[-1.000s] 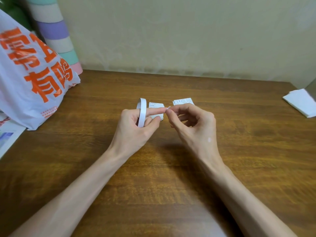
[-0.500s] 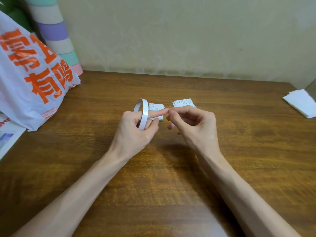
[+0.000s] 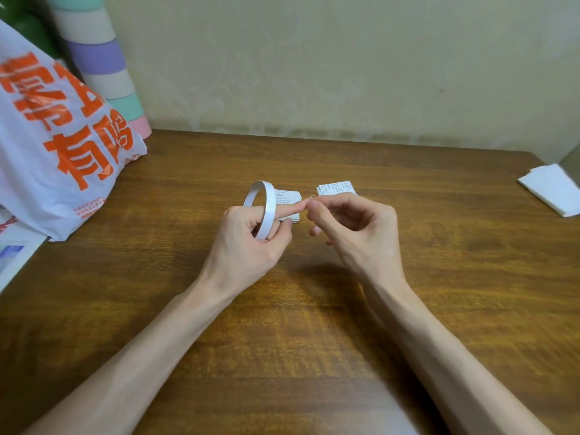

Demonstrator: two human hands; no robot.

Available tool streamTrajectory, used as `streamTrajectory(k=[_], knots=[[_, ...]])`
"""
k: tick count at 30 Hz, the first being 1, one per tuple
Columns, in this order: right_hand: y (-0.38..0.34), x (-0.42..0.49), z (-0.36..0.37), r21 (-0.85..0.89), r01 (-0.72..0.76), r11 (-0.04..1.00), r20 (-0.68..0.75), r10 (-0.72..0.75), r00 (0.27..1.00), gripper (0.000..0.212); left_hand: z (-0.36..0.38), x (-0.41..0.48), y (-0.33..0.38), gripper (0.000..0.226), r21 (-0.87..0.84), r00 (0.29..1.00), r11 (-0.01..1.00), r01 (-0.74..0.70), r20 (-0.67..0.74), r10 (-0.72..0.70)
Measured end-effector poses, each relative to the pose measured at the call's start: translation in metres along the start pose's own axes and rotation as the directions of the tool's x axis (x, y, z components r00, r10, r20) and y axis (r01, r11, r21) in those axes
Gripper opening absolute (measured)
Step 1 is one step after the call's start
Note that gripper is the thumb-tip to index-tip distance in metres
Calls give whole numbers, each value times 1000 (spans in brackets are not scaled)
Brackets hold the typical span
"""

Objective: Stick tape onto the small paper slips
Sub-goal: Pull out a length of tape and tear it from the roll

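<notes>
A thin white tape roll (image 3: 265, 206) hangs on the index finger of my left hand (image 3: 251, 240), whose thumb and other fingers curl round it. My right hand (image 3: 354, 230) pinches something tiny at that fingertip, likely a tape end; it is too small to tell. Behind the hands two small stacks of printed paper slips lie on the wooden table (image 3: 314, 356): one stack (image 3: 287, 197) just behind the left fingertip, the other stack (image 3: 335, 188) behind the right hand.
A white plastic bag (image 3: 59, 142) with orange characters stands at the left, with a striped pastel cylinder (image 3: 103, 64) behind it. Folded white paper (image 3: 552, 188) lies at the right edge. A wall closes the back of the table.
The tape roll has turned on my left index finger, showing more of its open ring. My right hand's pinch has stayed at the left fingertip.
</notes>
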State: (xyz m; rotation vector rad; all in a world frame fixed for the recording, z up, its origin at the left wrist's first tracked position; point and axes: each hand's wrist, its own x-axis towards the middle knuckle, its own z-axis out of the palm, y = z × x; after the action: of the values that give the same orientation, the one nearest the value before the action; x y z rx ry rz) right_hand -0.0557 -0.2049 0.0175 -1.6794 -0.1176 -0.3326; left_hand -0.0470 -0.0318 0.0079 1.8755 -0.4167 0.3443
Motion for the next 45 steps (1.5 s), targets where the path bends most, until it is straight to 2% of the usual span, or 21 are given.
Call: streamTrajectory(k=[18,21,27,34,39,42,45], knots=[[-1,0,0,15,-15,1000,-12,16,1000,4,-2,-2,0,29,41,1000,999,-14,-6,14],[0,1,0,4,-21,1000,-11,21,1000,4,-3,-3,0,16,81,998,995,-60,24,58],[0,2,0,8,-22,1000,-9,22,1000,8,-4,-3,2,20,71,997,995,-64,50,60],[0,1,1,1,-16,1000,-5,16,1000,15,-1,-2,-1,16,46,999,998,-35,12,35],[-1,0,2,19,-9,1000,26,9,1000,10,-3,3,4,10,-97,996,995,-19,-88,10],[-2,-1,4,14,-2,1000,44,2,999,8,-4,5,3,8,-102,987,995,-6,-162,-11],[-3,-1,5,1,-2,1000,49,2,999,9,-5,5,1,10,-104,988,995,4,-153,-20]])
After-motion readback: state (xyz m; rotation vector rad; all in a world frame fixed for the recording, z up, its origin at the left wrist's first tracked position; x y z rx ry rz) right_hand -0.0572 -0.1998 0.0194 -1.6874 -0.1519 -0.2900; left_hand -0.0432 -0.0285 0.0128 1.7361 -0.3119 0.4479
